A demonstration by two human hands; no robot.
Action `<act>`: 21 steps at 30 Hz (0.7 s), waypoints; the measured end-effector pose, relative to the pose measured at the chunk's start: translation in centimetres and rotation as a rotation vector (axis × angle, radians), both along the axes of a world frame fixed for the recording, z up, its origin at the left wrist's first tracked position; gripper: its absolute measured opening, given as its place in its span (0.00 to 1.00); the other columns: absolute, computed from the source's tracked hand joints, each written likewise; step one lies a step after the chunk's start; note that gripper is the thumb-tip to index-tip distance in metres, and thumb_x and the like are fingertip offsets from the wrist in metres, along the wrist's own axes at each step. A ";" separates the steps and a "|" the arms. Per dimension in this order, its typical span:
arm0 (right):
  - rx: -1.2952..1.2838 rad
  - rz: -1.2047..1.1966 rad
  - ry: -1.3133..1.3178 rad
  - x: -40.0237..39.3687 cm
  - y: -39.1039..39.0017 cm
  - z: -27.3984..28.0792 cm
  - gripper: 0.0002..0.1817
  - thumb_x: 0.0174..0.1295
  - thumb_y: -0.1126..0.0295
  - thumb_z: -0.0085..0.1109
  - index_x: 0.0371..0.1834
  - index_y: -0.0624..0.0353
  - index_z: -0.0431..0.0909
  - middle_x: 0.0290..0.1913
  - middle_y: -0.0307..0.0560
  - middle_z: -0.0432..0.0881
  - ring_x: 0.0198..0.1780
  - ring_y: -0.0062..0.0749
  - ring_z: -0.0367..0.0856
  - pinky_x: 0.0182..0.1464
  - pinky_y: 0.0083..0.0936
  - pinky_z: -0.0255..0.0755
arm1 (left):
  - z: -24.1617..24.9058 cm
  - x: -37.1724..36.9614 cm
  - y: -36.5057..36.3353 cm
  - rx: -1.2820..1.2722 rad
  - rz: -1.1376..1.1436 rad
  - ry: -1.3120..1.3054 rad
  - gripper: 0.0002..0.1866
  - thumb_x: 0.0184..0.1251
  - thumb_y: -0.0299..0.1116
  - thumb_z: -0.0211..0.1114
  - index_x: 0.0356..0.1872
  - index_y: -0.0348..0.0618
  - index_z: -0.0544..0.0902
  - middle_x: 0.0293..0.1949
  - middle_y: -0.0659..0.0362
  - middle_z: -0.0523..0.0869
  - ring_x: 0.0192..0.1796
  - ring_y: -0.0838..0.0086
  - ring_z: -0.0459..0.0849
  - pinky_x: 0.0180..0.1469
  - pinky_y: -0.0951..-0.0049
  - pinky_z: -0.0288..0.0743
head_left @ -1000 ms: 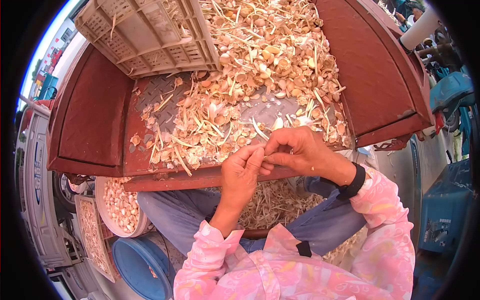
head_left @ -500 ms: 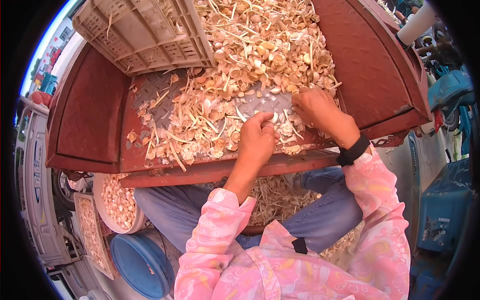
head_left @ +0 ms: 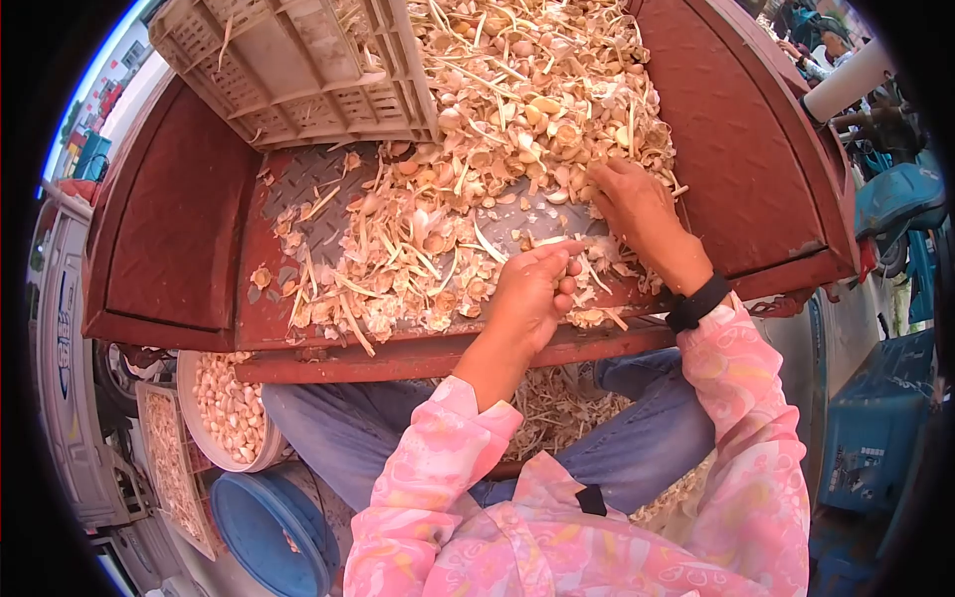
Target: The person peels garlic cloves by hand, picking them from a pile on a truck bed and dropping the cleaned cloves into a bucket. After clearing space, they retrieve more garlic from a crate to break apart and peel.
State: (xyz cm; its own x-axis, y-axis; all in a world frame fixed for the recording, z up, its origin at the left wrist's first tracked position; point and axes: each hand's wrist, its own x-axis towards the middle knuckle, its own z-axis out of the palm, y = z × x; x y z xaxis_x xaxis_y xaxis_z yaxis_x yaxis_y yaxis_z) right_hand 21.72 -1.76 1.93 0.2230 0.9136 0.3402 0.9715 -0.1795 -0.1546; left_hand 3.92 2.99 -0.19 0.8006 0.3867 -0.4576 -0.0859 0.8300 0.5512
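A heap of loose garlic cloves, papery skins and dry stems (head_left: pixel 537 114) lies on a red metal cart bed (head_left: pixel 328 194). My right hand (head_left: pixel 642 211) is at the near right edge of the heap, palm down, its fingers loosely bent and apart among the cloves. Their tips are partly hidden. Closer to the cart's front edge, my left hand (head_left: pixel 537 294) is turned palm up with its fingers curled in. Something small and pale shows between the curled fingers, too covered to name. Skins and stems (head_left: pixel 428 259) are scattered to its left.
A tilted plastic crate (head_left: pixel 298 75) stands at the back left of the bed. Below the cart, on the left, are a white bucket of garlic cloves (head_left: pixel 234 408), a shallow crate (head_left: pixel 174 468) and a blue bucket (head_left: pixel 269 532). Raised red side walls (head_left: pixel 746 149) bound the bed.
My right hand has moved slightly up onto the heap's edge, its fingers reaching farther forward. My left hand has dropped a little toward me and rolled palm up; the pale clove seen by its fingertips is now hidden.
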 end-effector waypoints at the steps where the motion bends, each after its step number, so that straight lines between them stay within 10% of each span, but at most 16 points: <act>1: -0.054 -0.004 -0.032 0.2 0.3 -0.4 0.07 0.55 0.70 0.58 0.36 0.58 0.76 0.33 0.50 0.78 0.38 0.48 0.78 0.37 0.39 0.70 | 0.3 0.1 -0.1 0.037 -0.043 0.030 0.15 0.69 0.28 0.52 0.52 0.30 0.71 0.32 0.58 0.76 0.29 0.80 0.73 0.27 0.83 0.71; 7: -0.145 0.106 0.059 -0.9 0.3 0.6 0.06 0.53 0.72 0.56 0.35 0.57 0.76 0.28 0.49 0.79 0.31 0.42 0.79 0.33 0.33 0.71 | 1.2 -2.2 1.6 0.083 0.257 0.100 0.18 0.68 0.26 0.52 0.57 0.30 0.68 0.32 0.60 0.75 0.28 0.82 0.70 0.25 0.83 0.67; 11: -0.137 0.238 1.102 -2.8 0.3 0.1 0.08 0.54 0.72 0.65 0.37 0.58 0.79 0.26 0.30 0.74 0.28 0.11 0.69 0.30 0.13 0.64 | 2.1 -3.2 0.9 0.028 0.268 0.044 0.17 0.70 0.32 0.53 0.55 0.32 0.71 0.35 0.60 0.78 0.30 0.81 0.73 0.28 0.82 0.70; 14: -0.117 0.336 1.319 -5.7 0.0 0.7 0.06 0.55 0.73 0.63 0.36 0.56 0.80 0.27 0.30 0.76 0.29 0.10 0.70 0.30 0.13 0.65 | 1.5 -3.9 0.5 -0.030 0.263 -0.058 0.14 0.69 0.33 0.55 0.50 0.34 0.74 0.36 0.59 0.80 0.32 0.80 0.78 0.30 0.84 0.75; 21: 0.091 0.582 0.430 -7.4 -0.9 2.3 0.10 0.54 0.73 0.59 0.41 0.60 0.78 0.31 0.46 0.78 0.31 0.37 0.78 0.32 0.30 0.72 | 1.1 -5.5 0.0 0.065 0.302 -0.043 0.10 0.66 0.30 0.59 0.43 0.34 0.77 0.33 0.62 0.81 0.30 0.84 0.78 0.30 0.89 0.76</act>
State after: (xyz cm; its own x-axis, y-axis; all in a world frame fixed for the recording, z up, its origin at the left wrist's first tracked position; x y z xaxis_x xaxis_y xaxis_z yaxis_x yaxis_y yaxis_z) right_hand 14.36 -2.65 4.28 -0.1594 0.8969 0.4125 0.7557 0.3797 -0.5336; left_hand -1.60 3.02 0.87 0.6631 0.6376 -0.3922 -0.3477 0.7263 0.5929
